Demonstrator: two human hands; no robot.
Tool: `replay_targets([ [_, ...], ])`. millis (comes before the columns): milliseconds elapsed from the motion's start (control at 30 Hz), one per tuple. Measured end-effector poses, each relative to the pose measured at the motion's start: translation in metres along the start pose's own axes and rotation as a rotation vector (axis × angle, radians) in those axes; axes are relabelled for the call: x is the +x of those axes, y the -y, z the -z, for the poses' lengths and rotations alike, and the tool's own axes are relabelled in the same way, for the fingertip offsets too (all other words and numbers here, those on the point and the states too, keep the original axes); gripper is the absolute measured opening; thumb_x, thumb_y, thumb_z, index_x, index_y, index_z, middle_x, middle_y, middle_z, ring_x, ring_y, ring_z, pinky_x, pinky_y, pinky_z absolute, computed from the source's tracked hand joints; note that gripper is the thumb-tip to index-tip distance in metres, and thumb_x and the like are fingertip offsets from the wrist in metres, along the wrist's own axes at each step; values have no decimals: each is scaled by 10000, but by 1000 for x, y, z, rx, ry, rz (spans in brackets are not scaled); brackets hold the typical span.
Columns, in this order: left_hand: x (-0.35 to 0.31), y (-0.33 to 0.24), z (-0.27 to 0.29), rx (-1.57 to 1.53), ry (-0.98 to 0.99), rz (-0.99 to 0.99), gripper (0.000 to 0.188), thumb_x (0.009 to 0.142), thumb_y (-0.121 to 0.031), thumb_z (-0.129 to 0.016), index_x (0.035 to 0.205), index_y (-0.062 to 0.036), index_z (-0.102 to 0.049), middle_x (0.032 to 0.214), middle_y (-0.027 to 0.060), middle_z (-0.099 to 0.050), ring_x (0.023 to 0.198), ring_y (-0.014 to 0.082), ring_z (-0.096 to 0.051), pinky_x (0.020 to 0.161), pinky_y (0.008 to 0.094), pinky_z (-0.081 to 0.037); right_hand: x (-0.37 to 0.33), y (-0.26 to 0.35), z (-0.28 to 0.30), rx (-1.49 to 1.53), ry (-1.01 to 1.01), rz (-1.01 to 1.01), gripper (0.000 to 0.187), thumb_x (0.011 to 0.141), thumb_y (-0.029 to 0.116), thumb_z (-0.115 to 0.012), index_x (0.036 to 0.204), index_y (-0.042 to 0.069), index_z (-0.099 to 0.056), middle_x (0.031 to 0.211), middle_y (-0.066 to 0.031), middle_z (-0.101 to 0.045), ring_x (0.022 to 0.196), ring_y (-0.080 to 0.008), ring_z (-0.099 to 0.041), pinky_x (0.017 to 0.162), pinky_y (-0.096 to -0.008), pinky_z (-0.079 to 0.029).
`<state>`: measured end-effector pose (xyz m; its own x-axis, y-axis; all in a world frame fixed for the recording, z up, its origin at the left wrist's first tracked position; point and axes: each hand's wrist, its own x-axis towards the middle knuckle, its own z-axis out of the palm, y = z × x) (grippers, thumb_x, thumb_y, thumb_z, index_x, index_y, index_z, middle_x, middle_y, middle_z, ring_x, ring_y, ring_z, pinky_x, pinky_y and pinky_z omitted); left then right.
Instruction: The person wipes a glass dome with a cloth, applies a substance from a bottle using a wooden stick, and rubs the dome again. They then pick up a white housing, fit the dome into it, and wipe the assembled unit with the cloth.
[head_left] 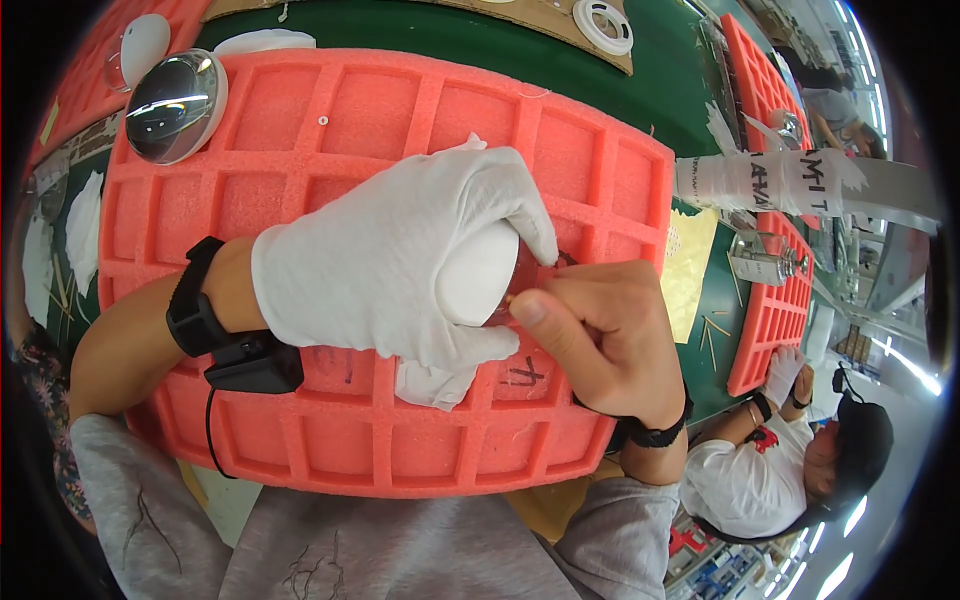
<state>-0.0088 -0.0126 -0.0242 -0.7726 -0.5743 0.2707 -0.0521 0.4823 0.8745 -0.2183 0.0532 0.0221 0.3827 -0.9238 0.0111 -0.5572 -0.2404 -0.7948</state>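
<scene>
My left hand [400, 245], in a white glove, is closed around a white round housing [479, 275]. What looks like a clear part shows at the housing's right side, facing my right hand. My bare right hand [605, 335] is closed in a pinch at that side, thumb against the curled fingers. A small tan tip shows by its thumb; most of whatever it holds is hidden. Both hands are above a red foam tray [345, 455] with square pockets. A crumpled white cloth [435, 384] lies under my gloved hand.
A clear dome with a white rim [176, 105] rests on the tray's far left corner. A wrapped post [760, 182] stands at the right. Thin wooden sticks [711, 335] and yellow paper [688, 270] lie on the green table [670, 75]. Another person [770, 470] works at right.
</scene>
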Motion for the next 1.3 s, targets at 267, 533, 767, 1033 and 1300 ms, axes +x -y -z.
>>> replay_targets([
  [267,1,-5,-2,-31,-6,34,487,648,-147,-849,1051,-125,-578,1021,43,-641,933,286,-647,1161,541,-319,-2,-1,-1,24,18,19,285,905,99,-693,641,4,-643,492,-132,-463,419,-296,-473,422,-402,-329],
  [533,3,-1,-1,-71,-9,37,455,667,-139,-841,1040,-121,-582,1007,43,-623,911,285,-626,1139,521,-344,0,0,3,-16,72,17,280,910,100,-689,653,1,-643,496,-134,-467,428,-305,-482,426,-395,-335],
  [767,-1,1,6,-1,-55,-115,379,658,-146,-807,977,-99,-608,1000,66,-619,886,289,-596,946,459,-436,12,7,-5,-6,19,-6,338,912,88,-672,608,-4,-557,510,-143,-452,420,-304,-444,434,-402,-303],
  [1033,10,-6,-15,70,-75,-163,363,670,-351,-768,834,-33,-706,1021,106,-661,936,285,-609,870,401,-434,-20,1,9,49,16,-117,334,965,110,-581,653,4,-523,552,-30,-424,469,-128,-333,478,-328,-232],
  [1300,5,-2,-10,81,-39,-83,424,646,-337,-786,914,-23,-691,1008,125,-645,945,293,-613,892,396,-443,-6,16,-2,73,20,-39,416,1021,165,-562,668,11,-408,573,6,-316,585,-87,-273,512,-330,-203],
])
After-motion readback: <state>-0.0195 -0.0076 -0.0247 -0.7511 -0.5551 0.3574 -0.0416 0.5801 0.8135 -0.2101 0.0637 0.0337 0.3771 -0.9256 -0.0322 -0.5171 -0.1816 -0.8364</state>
